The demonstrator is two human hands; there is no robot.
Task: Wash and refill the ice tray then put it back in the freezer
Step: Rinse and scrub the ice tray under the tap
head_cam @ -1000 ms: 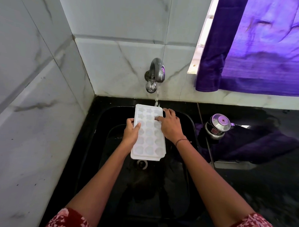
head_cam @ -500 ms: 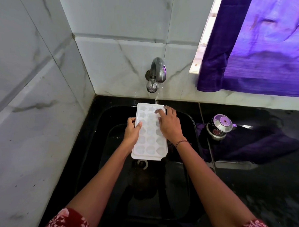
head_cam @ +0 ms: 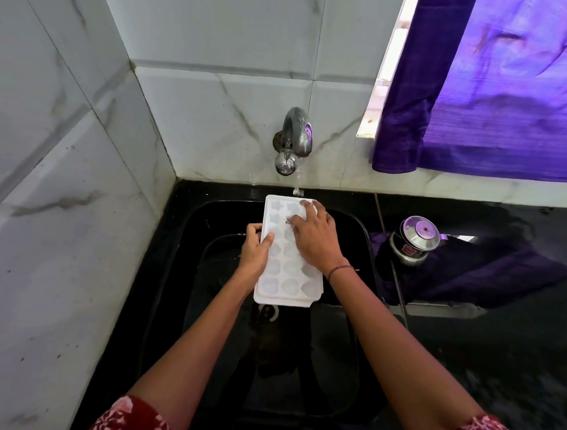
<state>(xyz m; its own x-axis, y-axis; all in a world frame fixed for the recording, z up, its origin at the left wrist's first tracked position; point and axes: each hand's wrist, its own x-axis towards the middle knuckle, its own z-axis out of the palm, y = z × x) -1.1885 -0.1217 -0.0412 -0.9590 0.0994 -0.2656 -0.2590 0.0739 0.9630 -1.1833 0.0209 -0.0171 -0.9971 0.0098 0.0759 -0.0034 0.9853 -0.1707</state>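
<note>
The white ice tray is held over the black sink, with its far end right under the tap so the thin stream of water can run into the little cups. The left hand grips the tray's left edge, thumb on top and fingers curled under, to hold it steady. The right hand lies flat on the cups with fingers spread out — likely to rub them clean. A small steel pot beside the sink has a red label, too small to read.
</note>
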